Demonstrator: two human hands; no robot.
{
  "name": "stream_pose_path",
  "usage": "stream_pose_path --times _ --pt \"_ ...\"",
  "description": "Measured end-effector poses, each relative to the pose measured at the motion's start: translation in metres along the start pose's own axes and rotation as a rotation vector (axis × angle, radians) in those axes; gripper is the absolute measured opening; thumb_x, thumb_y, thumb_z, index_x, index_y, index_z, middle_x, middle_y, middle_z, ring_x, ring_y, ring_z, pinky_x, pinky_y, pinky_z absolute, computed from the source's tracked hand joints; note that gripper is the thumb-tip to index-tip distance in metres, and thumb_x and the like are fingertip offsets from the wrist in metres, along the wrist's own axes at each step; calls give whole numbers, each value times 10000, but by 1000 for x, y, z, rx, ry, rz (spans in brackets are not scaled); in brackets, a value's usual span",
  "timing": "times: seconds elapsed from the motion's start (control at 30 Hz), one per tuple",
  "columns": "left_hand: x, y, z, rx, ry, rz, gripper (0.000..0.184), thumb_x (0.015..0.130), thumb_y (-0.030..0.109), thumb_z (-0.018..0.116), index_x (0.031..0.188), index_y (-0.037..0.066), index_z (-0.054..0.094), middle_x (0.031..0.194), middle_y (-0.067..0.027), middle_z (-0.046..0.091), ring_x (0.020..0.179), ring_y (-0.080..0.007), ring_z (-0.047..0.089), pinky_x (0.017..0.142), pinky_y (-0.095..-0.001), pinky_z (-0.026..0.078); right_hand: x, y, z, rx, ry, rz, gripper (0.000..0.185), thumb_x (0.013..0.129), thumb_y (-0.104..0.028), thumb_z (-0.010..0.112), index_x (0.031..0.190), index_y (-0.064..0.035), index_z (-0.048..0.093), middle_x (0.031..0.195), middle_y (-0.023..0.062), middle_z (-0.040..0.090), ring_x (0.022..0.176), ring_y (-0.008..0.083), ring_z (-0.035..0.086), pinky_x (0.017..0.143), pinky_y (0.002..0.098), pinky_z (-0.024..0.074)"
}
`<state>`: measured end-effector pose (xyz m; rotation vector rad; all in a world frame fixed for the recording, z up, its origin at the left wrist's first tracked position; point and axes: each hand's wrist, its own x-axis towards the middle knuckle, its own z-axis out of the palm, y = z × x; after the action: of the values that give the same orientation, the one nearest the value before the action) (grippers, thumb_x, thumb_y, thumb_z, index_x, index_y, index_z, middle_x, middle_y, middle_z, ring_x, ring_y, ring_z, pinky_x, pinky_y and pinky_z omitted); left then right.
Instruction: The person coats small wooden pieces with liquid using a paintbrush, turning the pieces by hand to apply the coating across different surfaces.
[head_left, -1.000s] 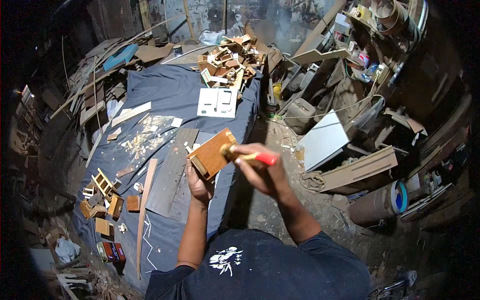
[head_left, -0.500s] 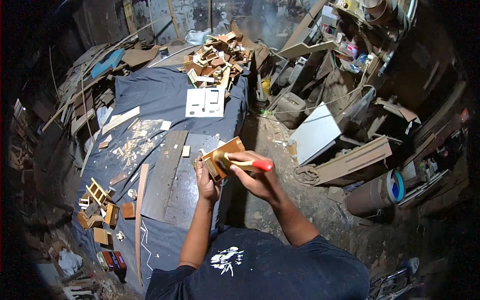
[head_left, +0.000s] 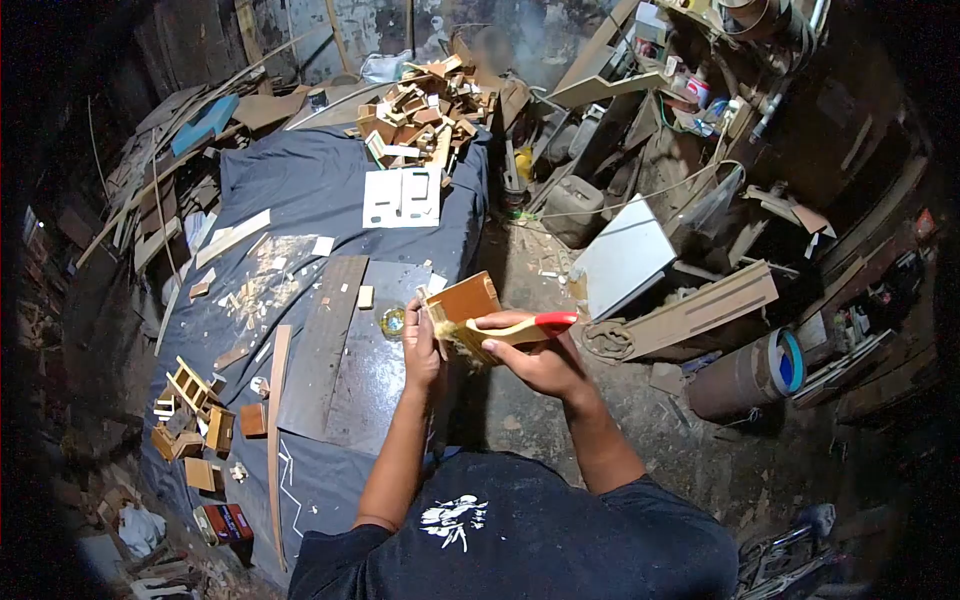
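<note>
My left hand is closed around one end of a small brown wooden box-like piece, held up past the cloth-covered table's right edge. In my right hand is a paintbrush with a pale wooden handle and a red tip. Its bristles lie against the lower near side of the wooden piece. My left fingers partly hide that contact. Just left of the left hand, a small glass dish stands on a dark board, with a little wooden block nearby.
A heap of small wooden pieces covers the table's far end, behind a white panel. More small wooden boxes sit at the near left beside a long strip. A barrel and leaning boards stand on the floor at right.
The brush has moved right and down, from the wooden piece's broad face to its lower side. Both hands shifted slightly right, and the glass dish has come into fuller view.
</note>
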<state>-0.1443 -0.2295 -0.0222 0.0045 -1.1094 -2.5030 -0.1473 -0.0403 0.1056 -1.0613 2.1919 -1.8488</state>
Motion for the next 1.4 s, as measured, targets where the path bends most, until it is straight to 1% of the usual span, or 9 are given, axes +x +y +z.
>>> stream_pose_path --times 0.23,0.43,0.57,0.77,0.9,1.07,1.2,1.33,1.4 --pt "-8 -10 -12 146 -96 -3 332 1046 274 468 1345 139 415 1189 -55 607 1060 -163 618 891 -322 518 7 20 12 169 214 17 275 907 -52 654 1172 18 640 1126 92 667 1027 140 613 898 265 489" --pt "-10 13 -11 57 35 -33 267 1039 209 488 1275 89 456 1110 -62 624 982 -117 611 853 -277 508 -1 24 1 -65 -61 115 286 899 -56 648 1177 8 642 1124 86 668 992 141 620 840 287 513" --pt "-10 8 -16 322 -64 3 276 1035 235 508 1252 66 490 1159 -32 586 1011 -84 567 869 -254 487 13 25 23 165 269 36 286 912 -69 649 1183 20 636 1134 100 668 1038 163 616 911 282 479" --pt "0 15 -27 120 13 -67 327 1037 277 485 1335 155 429 1140 -39 631 988 -144 648 790 -298 556 7 22 17 167 55 202 256 892 -77 674 1128 19 666 1093 98 683 987 155 635 869 285 507" --pt "-3 16 -33 42 -9 -104 342 1041 291 463 1352 157 418 1160 -35 622 1006 -158 651 803 -303 563 7 51 -3 148 217 307 260 887 -61 670 1140 -4 656 1093 75 694 973 135 648 864 275 512" --pt "-9 3 -23 -16 -26 -144 347 1034 294 476 1352 161 427 1173 -36 618 1016 -166 652 801 -315 576 1 45 10 67 406 129 266 887 -52 669 1145 13 657 1063 84 689 947 121 635 836 257 515" --pt "-14 6 -13 -50 -64 -152 359 1037 263 487 1349 108 405 1162 -53 607 1041 -165 624 895 -317 522 -4 38 19 164 222 76 273 895 -53 668 1161 4 645 1126 86 656 1026 160 616 907 289 488" --pt "-13 12 -23 -61 -44 -143 366 1037 278 486 1359 123 406 1163 -50 606 1037 -158 628 882 -321 527 1 63 -2 60 470 202 262 909 -61 657 1162 8 653 1059 64 689 887 96 632 786 239 513" --pt "-14 15 -26 -57 -20 -138 354 1042 289 472 1351 126 418 1151 -42 610 1033 -148 624 880 -313 520 0 59 -5 -81 560 139 250 891 -49 668 1135 0 667 1063 90 701 939 163 660 835 276 518"
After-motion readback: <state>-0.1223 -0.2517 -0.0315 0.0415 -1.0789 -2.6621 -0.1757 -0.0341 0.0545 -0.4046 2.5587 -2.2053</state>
